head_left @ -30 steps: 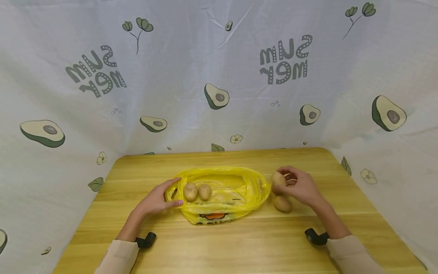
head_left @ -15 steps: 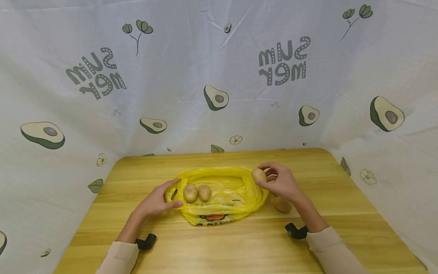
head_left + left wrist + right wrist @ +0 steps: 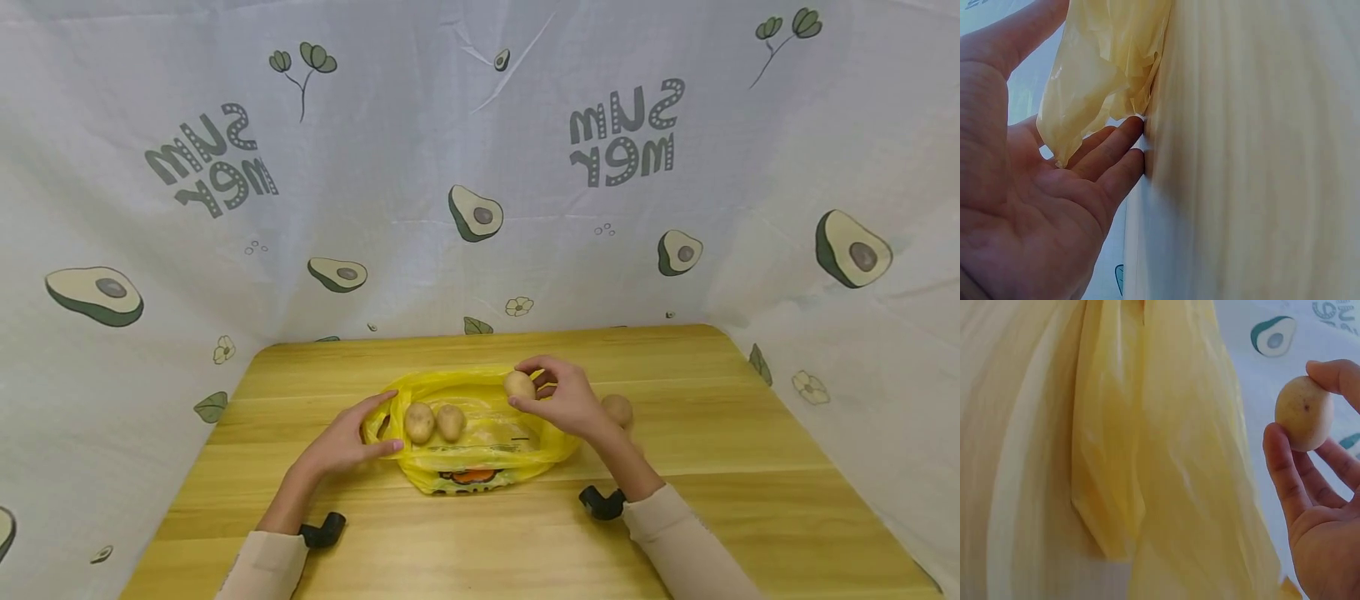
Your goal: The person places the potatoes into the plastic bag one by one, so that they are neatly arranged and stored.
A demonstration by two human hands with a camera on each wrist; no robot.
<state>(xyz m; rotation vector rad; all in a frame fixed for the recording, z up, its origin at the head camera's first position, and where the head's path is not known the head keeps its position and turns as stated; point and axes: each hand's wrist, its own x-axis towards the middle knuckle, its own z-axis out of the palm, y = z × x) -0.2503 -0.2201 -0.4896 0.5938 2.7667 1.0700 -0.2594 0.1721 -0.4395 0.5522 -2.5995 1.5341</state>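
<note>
A yellow plastic bag [image 3: 480, 483] lies on the table with its mouth spread upward. Inside, at its left end, two potatoes [image 3: 419, 422] sit side by side. My left hand [image 3: 345, 433] spans the bag's left end, thumb and fingers apart; the left wrist view shows loosely extended fingers [image 3: 1110, 153] touching the plastic. Above the bag's right half, my right hand [image 3: 566, 400] pinches a pale potato [image 3: 1305, 414] between thumb and fingertips. Another potato [image 3: 617, 410] rests on the table right of the bag, and my right forearm hides most of one more beside it.
The wooden table [image 3: 465, 550] has rounded far corners. Close behind it hangs a white curtain [image 3: 405, 167] printed with avocados, and it also runs along both sides. Black wrist mounts [image 3: 324, 530] stick out from each forearm, low over the tabletop.
My right hand has carried the potato leftward, from beside the bag to over its mouth. A potato on the table has come into view behind it. My left hand stays in place.
</note>
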